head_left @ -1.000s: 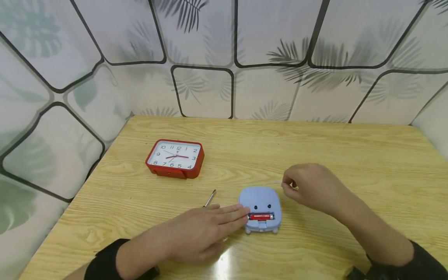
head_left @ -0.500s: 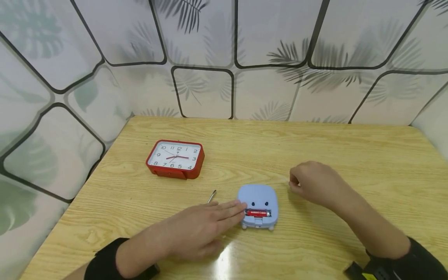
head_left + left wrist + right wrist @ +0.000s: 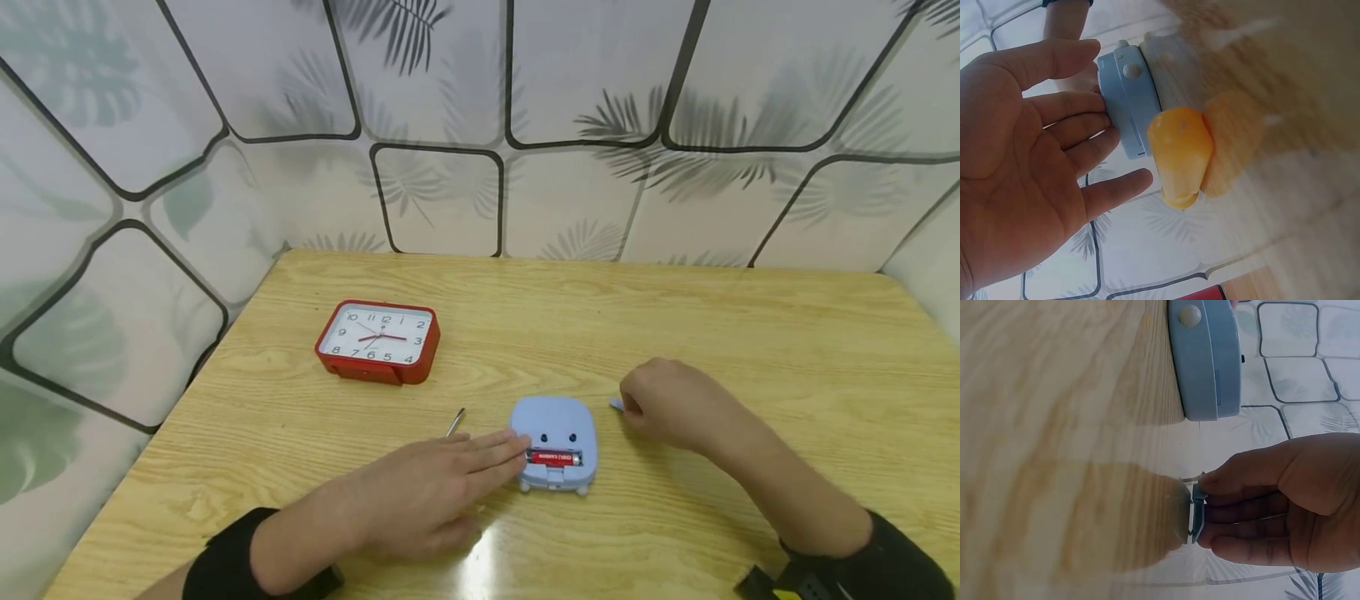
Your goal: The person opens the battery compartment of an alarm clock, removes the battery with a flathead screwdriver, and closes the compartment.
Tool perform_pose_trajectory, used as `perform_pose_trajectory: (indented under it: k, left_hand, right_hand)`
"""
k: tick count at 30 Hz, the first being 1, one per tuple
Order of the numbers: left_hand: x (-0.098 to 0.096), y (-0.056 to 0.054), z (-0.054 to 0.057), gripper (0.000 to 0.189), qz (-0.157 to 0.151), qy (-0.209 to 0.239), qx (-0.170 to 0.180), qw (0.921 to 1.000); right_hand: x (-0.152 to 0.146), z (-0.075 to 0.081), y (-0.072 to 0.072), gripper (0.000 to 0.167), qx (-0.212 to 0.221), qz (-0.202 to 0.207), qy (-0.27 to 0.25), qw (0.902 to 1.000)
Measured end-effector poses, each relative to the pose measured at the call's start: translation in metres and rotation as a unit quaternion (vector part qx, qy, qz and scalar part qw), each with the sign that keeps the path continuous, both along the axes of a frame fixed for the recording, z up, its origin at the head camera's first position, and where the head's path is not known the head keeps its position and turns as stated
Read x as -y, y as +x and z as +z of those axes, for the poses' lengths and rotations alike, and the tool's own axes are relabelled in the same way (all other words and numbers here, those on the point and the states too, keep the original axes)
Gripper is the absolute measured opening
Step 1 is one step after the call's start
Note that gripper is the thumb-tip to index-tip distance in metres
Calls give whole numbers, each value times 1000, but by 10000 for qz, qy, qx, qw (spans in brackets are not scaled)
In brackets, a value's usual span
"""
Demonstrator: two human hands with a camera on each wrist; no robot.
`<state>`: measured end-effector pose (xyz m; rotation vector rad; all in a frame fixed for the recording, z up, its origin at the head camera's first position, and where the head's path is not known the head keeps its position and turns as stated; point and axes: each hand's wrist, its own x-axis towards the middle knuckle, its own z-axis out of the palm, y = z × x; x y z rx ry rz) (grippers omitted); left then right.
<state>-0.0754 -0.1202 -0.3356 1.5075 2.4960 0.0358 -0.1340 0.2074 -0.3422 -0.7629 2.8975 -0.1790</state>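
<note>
Now, the left hand touches the blue device on the table with straight fingers; the red battery inside seems to read CARBON. Just rightward, the right hand pinches a small blue piece. The red clock shows numerals 1–12.

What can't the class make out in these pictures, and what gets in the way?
Battery, left end: head view, behind the left grip.
Small blue piece, broad face: head view, mostly behind the right grip; right wrist view, turned edge-on.
Screwdriver, tip shape: head view, too small; left wrist view, behind the handle.
Clock, finest print: head view, too small; left wrist view, cut off by bottom edge.
</note>
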Motion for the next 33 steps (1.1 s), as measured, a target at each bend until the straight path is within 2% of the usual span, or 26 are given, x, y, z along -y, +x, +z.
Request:
perform_pose_trajectory:
  k: [3, 6, 8, 11, 16, 18, 20, 23, 27, 30, 33]
  left_hand:
    - [1, -1, 0, 69, -66, 185, -49, 9998]
    - [5, -3, 2, 70, -48, 619, -76, 9980]
    - [7, -5, 5, 68, 66, 943, -145, 9954]
    - [11, -9, 11, 57, 416, 1277, -463, 9899]
    - [15, -13, 17, 30, 1071, 1263, -960, 9815]
    - [15, -14, 18, 26, 1255, 1126, -1024, 9804]
    - [14, -14, 18, 29, 1424, 900, -1070, 9799]
    - [13, -15, 15, 36, 1820, 336, -978, 9778]
    - [14, -19, 6, 45, 2441, -368, -387, 9683]
    - [17, -22, -1, 44, 2658, -484, 122, 9627]
    - [19, -26, -4, 35, 2583, -318, 509, 9642]
  right_hand:
    - [1, 0, 0, 36, 89, 8, 10, 10000]
    - [2, 0, -1, 36, 128, 0, -7, 9999]
    - [2, 0, -1, 35, 114, 18, -20, 9999]
    - [2, 1, -1, 35, 94, 58, -43, 9999]
    - [2, 1, 0, 34, 141, 99, -73, 9998]
    - [1, 1, 0, 34, 165, 104, -91, 9998]
    - [1, 1, 1, 35, 190, 102, -114, 9997]
    - [1, 1, 1, 35, 222, 128, -135, 9996]
    - [2, 1, 2, 36, 285, 150, -117, 9994]
    - [3, 2, 3, 35, 349, 166, -92, 9992]
    - [3, 2, 3, 34, 402, 153, -89, 9990]
